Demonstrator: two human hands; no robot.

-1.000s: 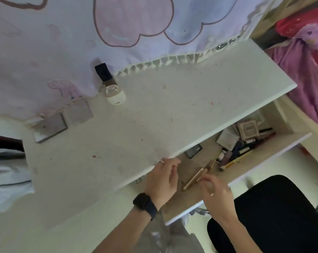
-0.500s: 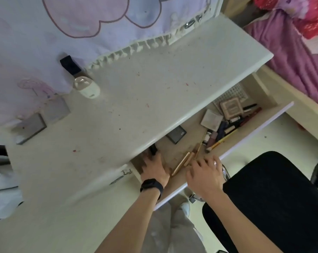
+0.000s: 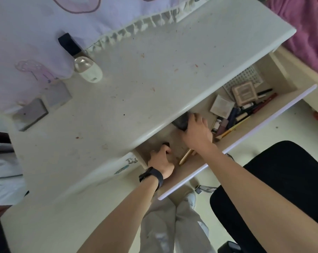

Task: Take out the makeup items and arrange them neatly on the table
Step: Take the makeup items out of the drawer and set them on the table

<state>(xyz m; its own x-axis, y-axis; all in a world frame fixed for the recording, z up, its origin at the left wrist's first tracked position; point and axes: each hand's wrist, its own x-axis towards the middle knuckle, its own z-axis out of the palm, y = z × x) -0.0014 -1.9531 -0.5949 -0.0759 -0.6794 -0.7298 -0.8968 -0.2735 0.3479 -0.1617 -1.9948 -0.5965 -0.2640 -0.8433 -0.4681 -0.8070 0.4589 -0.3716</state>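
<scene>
Inside the open drawer (image 3: pixel 264 123), a dark compact (image 3: pixel 181 122) is gripped by the curled fingers of the right hand (image 3: pixel 196 130) and a small dark item (image 3: pixel 166 144) is clutched by the left hand (image 3: pixel 161 161), with more makeup items (image 3: pixel 242 106) heaped just beyond the right hand.

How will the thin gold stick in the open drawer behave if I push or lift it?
The gold stick looks slim and straight, so probably stiff and light. It seems round and lies flat on the drawer floor, so a push may roll it. Its glossy finish could slip; the right forearm covers one end.
</scene>
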